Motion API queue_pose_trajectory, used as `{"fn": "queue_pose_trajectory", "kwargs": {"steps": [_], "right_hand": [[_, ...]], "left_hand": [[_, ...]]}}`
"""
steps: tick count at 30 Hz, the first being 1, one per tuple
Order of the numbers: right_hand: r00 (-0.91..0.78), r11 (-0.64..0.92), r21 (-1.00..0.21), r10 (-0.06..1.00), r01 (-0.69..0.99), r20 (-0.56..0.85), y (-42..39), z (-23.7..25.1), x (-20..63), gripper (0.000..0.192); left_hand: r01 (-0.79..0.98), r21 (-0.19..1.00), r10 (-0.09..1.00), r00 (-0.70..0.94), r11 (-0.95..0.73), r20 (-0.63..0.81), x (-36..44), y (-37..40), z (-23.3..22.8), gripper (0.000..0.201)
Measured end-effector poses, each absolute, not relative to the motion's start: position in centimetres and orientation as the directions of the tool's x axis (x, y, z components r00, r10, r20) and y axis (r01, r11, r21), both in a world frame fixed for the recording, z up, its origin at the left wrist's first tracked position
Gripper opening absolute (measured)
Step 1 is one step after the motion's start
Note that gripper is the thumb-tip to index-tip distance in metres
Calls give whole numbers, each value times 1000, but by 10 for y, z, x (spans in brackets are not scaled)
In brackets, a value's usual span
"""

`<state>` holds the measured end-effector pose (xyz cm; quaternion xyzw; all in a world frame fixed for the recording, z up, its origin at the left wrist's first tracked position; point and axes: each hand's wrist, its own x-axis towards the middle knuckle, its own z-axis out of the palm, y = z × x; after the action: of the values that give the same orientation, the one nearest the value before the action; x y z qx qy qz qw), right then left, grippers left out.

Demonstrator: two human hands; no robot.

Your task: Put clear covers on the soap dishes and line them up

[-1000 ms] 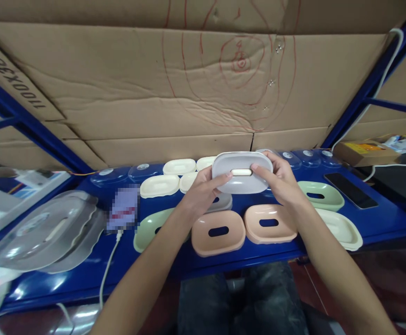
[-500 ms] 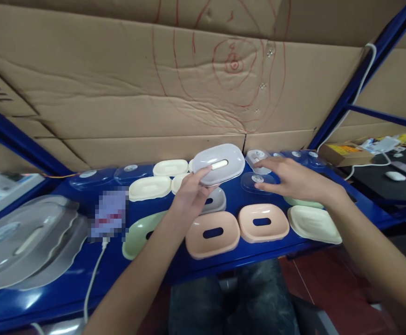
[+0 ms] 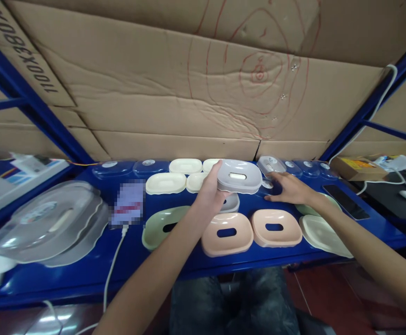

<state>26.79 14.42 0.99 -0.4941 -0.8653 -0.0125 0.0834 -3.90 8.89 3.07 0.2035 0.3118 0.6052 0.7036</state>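
Cardboard (image 3: 129,93) stands behind a blue table (image 3: 84,281), above which the left hand (image 3: 208,193) pinches a gray dish (image 3: 242,168), uncovered, its white center piece (image 3: 237,176) already in. The right hand (image 3: 291,187) spreads its fingers around a clear lid (image 3: 268,184), contact unclear. Two peach dishes (image 3: 210,243) lack center pieces.

Left hand (image 3: 212,188) curled in a grip, right hand (image 3: 291,187) spread, both forearms (image 3: 159,265) extended forward

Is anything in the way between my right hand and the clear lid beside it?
Nothing visible stands between your right hand and the clear lid. The gray dish in your left hand is off to the lid's left.
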Motion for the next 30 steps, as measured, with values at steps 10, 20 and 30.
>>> {"fn": "queue_pose_trajectory", "kwargs": {"steps": [10,20,30], "right_hand": [[-232,635,-573,749,517,620,103,46,244,66],[-477,780,-339,601,526,641,91,52,178,71],[-497,781,-333,602,528,625,92,53,186,71]], "left_hand": [[-715,657,968,125,239,-217,-38,86,37,36],[-681,686,965,138,255,-221,-31,81,38,42],[-664,709,971,180,238,-158,-27,81,26,43]]}}
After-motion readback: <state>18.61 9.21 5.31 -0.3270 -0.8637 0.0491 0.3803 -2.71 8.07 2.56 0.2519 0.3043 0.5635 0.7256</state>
